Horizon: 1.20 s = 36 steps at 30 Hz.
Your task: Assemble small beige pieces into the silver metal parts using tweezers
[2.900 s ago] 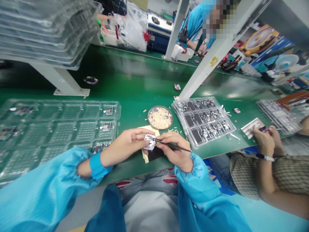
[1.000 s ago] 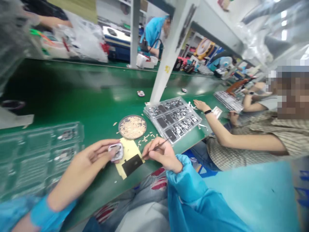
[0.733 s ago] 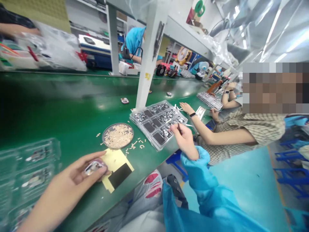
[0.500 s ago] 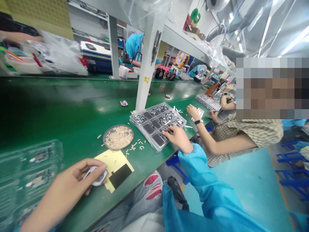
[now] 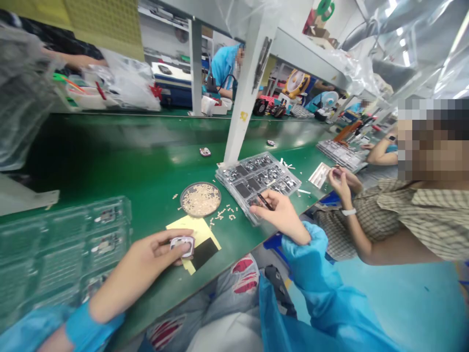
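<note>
In the head view my left hand (image 5: 150, 256) pinches a small rounded-square device casing (image 5: 177, 242) with a pale purple rim, thumb laid across its face. Under it lie yellow paper sheets (image 5: 194, 226) with a black rectangle (image 5: 204, 252). My right hand (image 5: 284, 215) grips slim black tweezers (image 5: 264, 201) over the near corner of a clear compartment tray (image 5: 252, 183). Dark square pieces and small silvery parts fill that tray's compartments. The tweezers' tips are too small to make out. Between my hands stands a round dish (image 5: 200, 199) of tiny beige pieces.
Loose beige pieces (image 5: 223, 213) lie beside the dish. On the left is a clear tray (image 5: 69, 244) holding parts. A white post (image 5: 244, 107) rises behind the right tray. Two small casings (image 5: 205, 152) lie farther back. At right a co-worker (image 5: 388, 215) handles a small item.
The view has swung left. Black tweezers now show in my right hand, which remains over the tray. My left hand has turned the casing face-up. The co-worker's hands have come together.
</note>
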Available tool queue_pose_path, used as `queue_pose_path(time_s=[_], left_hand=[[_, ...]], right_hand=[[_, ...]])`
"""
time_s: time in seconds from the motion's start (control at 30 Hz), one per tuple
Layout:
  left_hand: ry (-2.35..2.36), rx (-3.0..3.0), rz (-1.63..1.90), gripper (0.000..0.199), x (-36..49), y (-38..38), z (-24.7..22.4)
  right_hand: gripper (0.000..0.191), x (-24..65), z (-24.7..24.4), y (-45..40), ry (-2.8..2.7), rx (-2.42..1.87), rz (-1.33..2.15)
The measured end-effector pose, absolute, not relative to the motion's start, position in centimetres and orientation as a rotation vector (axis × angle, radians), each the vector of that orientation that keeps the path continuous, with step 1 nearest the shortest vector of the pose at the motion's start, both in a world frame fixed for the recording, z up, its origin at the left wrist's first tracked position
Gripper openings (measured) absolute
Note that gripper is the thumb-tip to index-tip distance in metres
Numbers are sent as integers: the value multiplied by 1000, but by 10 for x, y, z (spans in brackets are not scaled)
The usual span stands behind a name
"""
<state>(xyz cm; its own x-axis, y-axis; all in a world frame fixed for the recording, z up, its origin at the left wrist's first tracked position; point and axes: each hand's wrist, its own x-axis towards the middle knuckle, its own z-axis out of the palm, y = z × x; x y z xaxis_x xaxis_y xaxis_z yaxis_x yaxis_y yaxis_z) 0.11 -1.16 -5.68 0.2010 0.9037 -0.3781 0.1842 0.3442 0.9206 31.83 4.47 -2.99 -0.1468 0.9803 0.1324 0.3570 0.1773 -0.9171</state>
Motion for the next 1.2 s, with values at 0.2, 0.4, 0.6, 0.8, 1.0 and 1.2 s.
queue_pose_path(time_s=[0.2,0.4,0.6,0.8,1.0,1.2], left_hand=[[1198,1119,775,40,7,-13,-56],[1218,1137,861,47,5,-14,-55],[1213,1146,966,47,5,-18,-54],[1226,1213,994,39,5,-22,-53],[1178,1251,1001,46,9,-24,-59],[1398,1564,933,42,12,-24,-67]], right_hand=[[27,250,-47,20,-1592,-990,1365],[27,222,-65,16,-1692,-900,1362],[38,217,-70,12,-1447,-863,1621],[37,204,-74,9,-1411,-880,1648],[36,204,-71,12,-1406,-956,1619],[36,205,-68,16,-1417,-980,1620]])
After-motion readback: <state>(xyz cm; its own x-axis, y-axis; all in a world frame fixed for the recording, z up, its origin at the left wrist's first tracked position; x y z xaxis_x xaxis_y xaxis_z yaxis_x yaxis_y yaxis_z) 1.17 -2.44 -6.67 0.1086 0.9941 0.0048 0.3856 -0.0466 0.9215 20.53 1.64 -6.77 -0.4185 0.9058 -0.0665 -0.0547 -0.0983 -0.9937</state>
